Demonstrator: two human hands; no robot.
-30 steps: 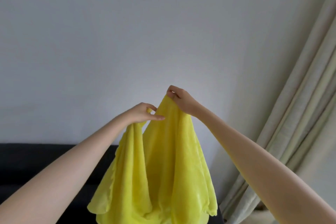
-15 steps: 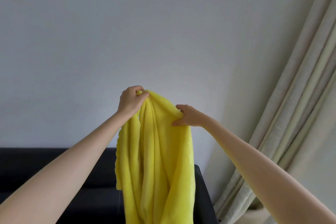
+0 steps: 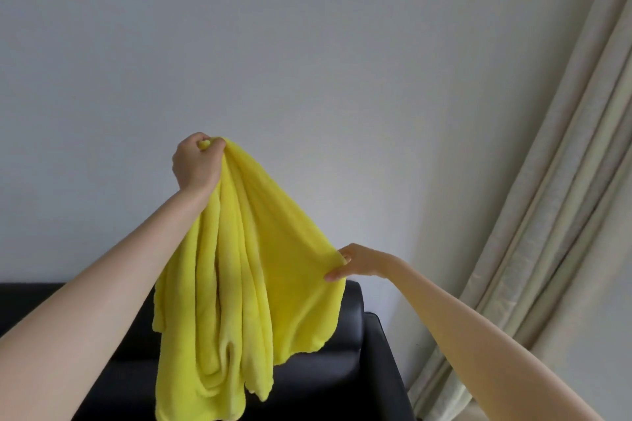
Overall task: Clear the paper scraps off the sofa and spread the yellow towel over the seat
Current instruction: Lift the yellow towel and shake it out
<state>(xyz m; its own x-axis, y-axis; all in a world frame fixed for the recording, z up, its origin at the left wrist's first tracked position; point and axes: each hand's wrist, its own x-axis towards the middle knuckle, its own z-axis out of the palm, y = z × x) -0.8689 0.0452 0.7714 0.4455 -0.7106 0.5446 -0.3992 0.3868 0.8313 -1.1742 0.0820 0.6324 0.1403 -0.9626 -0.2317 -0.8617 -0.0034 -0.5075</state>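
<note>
The yellow towel (image 3: 246,277) hangs in long folds in the air above the black sofa (image 3: 342,372). My left hand (image 3: 196,164) is raised high and clenched around one bunched end of the towel. Lower and to the right, my right hand (image 3: 355,261) pinches the towel's edge between thumb and fingers, pulling it out sideways. The towel's lower end dangles in front of the sofa's backrest and seat. No paper scraps are in view; most of the seat is hidden by the towel and my arms.
A plain grey wall (image 3: 307,61) fills the background. Beige curtains (image 3: 547,215) hang at the right, reaching down beside the sofa's right arm (image 3: 379,345).
My left hand has risen and shifted left with the towel's end. My right hand has slid down and out to the right along the edge, opening the towel wider.
</note>
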